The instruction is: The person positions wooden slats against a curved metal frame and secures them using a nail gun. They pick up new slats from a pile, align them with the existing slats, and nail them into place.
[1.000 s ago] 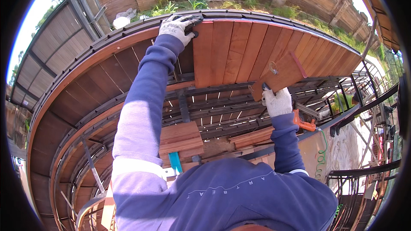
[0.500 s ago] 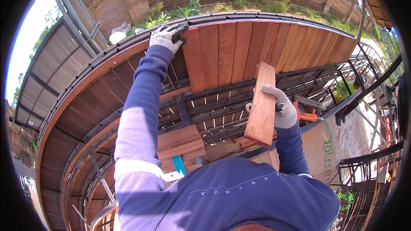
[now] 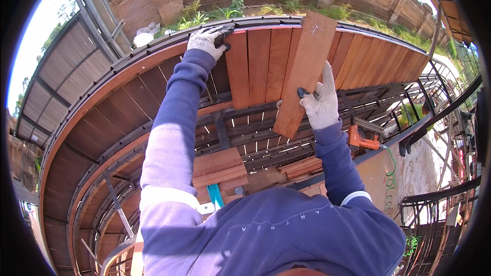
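Note:
My left hand (image 3: 207, 42), in a white glove with dark fingertips, rests with its fingers stretched along the far edge of the curved frame. Beside its thumb is the left end of a row of reddish-brown slats (image 3: 279, 64) laid side by side. In my right hand (image 3: 323, 101), also gloved, is a loose wooden plank (image 3: 307, 71), gripped by its right side. The plank slants over the row, its far end reaching the frame's far edge. A pale mark shows near that end. Some of my right fingers are hidden under the plank.
An orange nail gun (image 3: 362, 140) with a green coiled hose (image 3: 391, 171) lies to the right. Stacked boards (image 3: 220, 168) sit near my body, by a teal strip (image 3: 215, 195). Open dark metal bars (image 3: 255, 128) run below the row. A co-worker (image 3: 409, 116) is at the right.
My right hand has moved away from my body with the plank, turning it so its broad face lies over the slats. My left hand stays at the frame's edge.

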Demonstrator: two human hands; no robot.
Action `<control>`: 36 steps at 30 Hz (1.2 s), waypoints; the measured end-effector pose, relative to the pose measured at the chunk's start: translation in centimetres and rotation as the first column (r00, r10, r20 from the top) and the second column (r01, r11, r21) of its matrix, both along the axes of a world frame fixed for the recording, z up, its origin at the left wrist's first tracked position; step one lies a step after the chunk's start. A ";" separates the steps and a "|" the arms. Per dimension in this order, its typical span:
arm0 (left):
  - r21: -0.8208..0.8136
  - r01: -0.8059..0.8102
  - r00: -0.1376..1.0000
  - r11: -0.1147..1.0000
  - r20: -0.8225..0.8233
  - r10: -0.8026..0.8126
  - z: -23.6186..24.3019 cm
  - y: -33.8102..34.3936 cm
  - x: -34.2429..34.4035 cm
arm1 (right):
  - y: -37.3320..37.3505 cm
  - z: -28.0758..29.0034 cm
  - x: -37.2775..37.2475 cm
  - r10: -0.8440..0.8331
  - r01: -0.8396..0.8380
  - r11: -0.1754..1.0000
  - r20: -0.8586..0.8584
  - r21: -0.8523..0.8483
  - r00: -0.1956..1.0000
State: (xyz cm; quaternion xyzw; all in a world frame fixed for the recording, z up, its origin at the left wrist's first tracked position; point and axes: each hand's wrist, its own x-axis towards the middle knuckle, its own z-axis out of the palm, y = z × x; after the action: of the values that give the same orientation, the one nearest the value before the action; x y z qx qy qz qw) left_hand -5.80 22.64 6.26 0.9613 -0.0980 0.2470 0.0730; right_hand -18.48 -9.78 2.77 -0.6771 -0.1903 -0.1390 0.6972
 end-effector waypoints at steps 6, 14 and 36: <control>0.070 -0.035 0.999 0.997 -0.028 0.037 0.3 -0.4 -0.2 | 1.4 -3.9 3.3 -0.086 0.079 0.995 -0.128 -0.057 0.988; 0.036 -0.014 0.994 0.999 0.106 0.010 -0.7 0.2 0.2 | 5.1 -5.7 5.2 -0.146 0.129 0.903 -0.009 -0.409 0.989; -0.075 0.000 0.999 0.997 -0.037 -0.002 0.5 -0.1 -0.8 | -0.3 -4.3 3.4 -0.209 0.629 0.521 0.628 -0.577 0.749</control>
State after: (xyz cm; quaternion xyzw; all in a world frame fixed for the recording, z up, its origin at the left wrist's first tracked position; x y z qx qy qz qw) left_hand -6.65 22.52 6.76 0.9623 -0.0878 0.2325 0.1110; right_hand -15.06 -10.05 -1.56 -0.8717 -0.2216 -0.3802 0.2154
